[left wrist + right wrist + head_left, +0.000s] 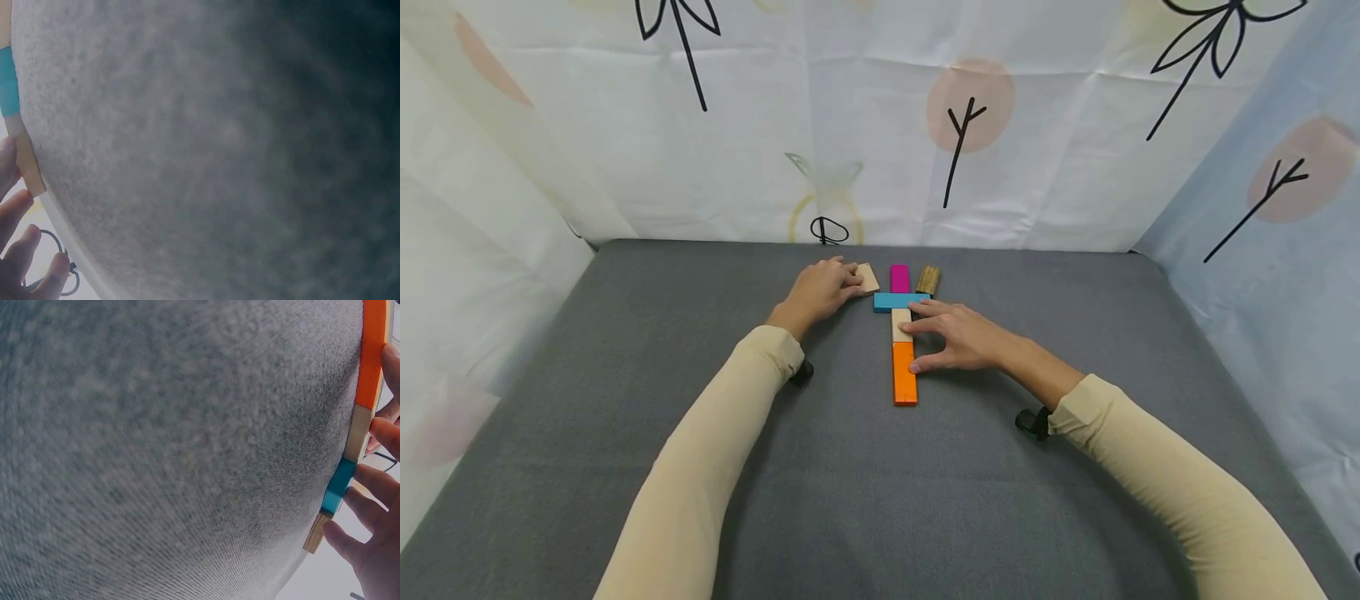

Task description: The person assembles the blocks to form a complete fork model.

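Wooden blocks lie flat in a cross-like figure. An orange block [905, 375] is nearest me, then a plain wood block [902, 325], a blue block [891, 302] set crosswise, and a magenta block [900, 278] beyond it. A darker striped wood block [928, 280] sits at the blue one's far right. My left hand [822, 290] pinches a pale wood block [868, 278] by thumb and finger at the far left. Over the figure's right side is my right hand [962, 336], fingers spread, tips touching the blue, plain and orange blocks.
A grey cloth-covered table [820, 517] lies under everything. White printed fabric [880, 125] hangs behind and on both sides, meeting the table's far edge just past the blocks.
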Available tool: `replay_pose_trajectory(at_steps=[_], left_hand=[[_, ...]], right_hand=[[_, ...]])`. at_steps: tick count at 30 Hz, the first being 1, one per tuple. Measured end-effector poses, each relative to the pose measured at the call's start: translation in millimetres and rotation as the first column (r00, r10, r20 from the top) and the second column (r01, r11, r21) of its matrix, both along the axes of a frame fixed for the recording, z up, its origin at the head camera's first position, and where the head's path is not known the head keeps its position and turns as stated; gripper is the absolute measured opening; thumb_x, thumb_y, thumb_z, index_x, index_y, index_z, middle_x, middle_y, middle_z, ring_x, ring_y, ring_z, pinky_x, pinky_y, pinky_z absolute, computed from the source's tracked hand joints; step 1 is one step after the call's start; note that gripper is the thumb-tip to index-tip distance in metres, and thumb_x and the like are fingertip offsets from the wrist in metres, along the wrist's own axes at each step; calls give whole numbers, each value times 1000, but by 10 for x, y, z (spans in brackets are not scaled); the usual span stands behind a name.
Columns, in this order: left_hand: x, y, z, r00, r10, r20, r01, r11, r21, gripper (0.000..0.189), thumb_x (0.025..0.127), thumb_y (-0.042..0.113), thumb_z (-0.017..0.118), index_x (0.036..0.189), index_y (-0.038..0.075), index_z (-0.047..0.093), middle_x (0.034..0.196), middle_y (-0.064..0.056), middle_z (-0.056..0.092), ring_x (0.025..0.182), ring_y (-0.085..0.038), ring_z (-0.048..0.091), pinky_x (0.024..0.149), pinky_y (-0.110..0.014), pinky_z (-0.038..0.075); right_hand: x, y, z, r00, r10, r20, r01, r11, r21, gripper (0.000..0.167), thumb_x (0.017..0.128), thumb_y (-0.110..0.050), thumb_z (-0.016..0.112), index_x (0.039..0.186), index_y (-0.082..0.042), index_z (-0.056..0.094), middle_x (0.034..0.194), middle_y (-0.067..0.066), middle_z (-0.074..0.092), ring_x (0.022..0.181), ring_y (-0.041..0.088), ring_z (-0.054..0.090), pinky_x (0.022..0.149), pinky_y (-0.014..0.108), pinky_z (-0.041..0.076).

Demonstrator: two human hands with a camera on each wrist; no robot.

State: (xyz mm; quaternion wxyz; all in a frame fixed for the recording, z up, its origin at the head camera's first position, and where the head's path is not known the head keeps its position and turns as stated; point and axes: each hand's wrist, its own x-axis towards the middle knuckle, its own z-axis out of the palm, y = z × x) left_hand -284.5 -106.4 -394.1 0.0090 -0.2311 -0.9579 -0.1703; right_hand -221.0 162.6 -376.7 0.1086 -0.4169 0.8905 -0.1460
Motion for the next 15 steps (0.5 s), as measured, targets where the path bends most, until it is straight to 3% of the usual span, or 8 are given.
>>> replay_pose_trajectory(at_steps=[15], left_hand=[[-6, 63, 4, 1000, -6, 20, 6, 1000, 5, 35, 98, 29, 66, 127, 9, 68, 141, -10, 57, 141, -34, 40, 111, -51, 37]], right_hand=[[-3, -9, 1, 1000, -8, 2, 8, 1000, 4, 69, 88, -48, 73, 143, -10, 56, 157, 21, 34, 146, 40, 28, 113, 60, 27]])
